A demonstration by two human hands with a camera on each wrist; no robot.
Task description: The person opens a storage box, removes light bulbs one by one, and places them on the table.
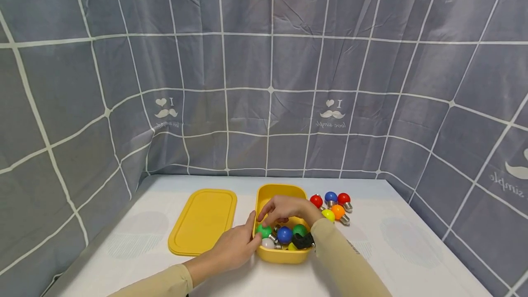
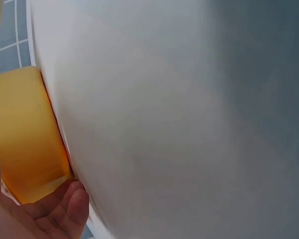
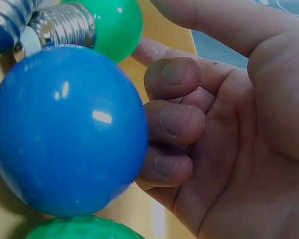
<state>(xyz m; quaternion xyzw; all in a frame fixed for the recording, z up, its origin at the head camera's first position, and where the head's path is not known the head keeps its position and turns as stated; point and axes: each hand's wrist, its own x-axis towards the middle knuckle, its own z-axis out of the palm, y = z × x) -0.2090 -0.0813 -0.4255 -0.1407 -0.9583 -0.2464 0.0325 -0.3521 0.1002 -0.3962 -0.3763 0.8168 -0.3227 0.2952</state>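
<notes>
A yellow plastic box (image 1: 284, 255) holds several bulbs with metal screw bases. My left hand (image 1: 231, 246) grips the box's left side, thumb at the rim; its fingers (image 2: 77, 204) curl against the wall low near the table in the left wrist view. My right hand (image 1: 284, 207) reaches into the box, thumb and index tips right at a green bulb (image 1: 264, 231). The other three fingers (image 3: 174, 122) are bent beside a blue bulb (image 3: 70, 129), and no bulb shows in the grip. Another green bulb (image 1: 299, 229) and a white bulb (image 1: 267, 243) lie there too.
A yellow lid (image 1: 204, 223) lies flat left of the box. Right of it rest several loose bulbs, among them an orange bulb (image 1: 338, 211) and a blue bulb (image 1: 331, 197). Grey checked curtains (image 1: 247, 68) hang around the white table (image 1: 396, 233).
</notes>
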